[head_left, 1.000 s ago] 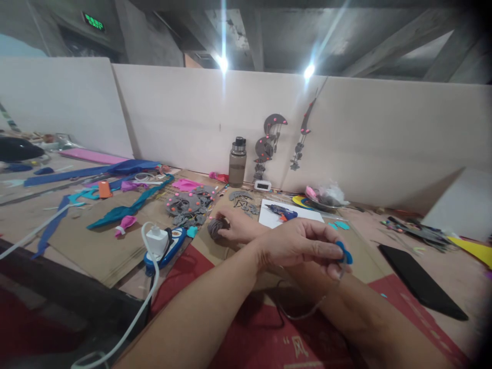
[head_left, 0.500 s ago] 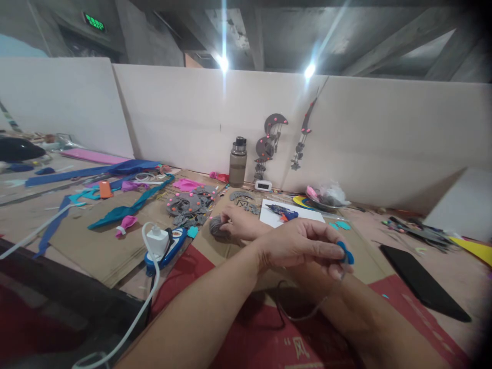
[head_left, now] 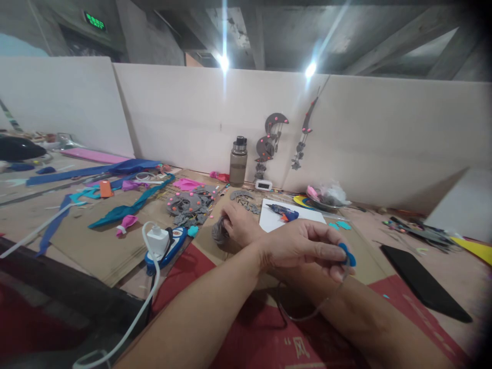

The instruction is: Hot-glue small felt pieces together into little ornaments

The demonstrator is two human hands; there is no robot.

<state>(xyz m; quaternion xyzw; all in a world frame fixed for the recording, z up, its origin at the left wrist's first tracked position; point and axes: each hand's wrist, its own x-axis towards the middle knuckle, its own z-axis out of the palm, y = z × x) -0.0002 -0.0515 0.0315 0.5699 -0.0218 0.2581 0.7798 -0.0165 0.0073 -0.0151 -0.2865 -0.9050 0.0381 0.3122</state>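
Right hand (head_left: 240, 224) now curled tighter over grey ball (head_left: 220, 231), fingers gripping; left hand (head_left: 303, 246) fingers unchanged, pinching blue piece (head_left: 348, 254).

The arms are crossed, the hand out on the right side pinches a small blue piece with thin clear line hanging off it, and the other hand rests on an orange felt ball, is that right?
Not quite. In the head view the ball is grey, not orange: the right hand closes on a small grey fuzzy ball on the brown cardboard sheet. The rest stands: the arms cross, and the left hand pinches the small blue piece with the thin clear line hanging from it.
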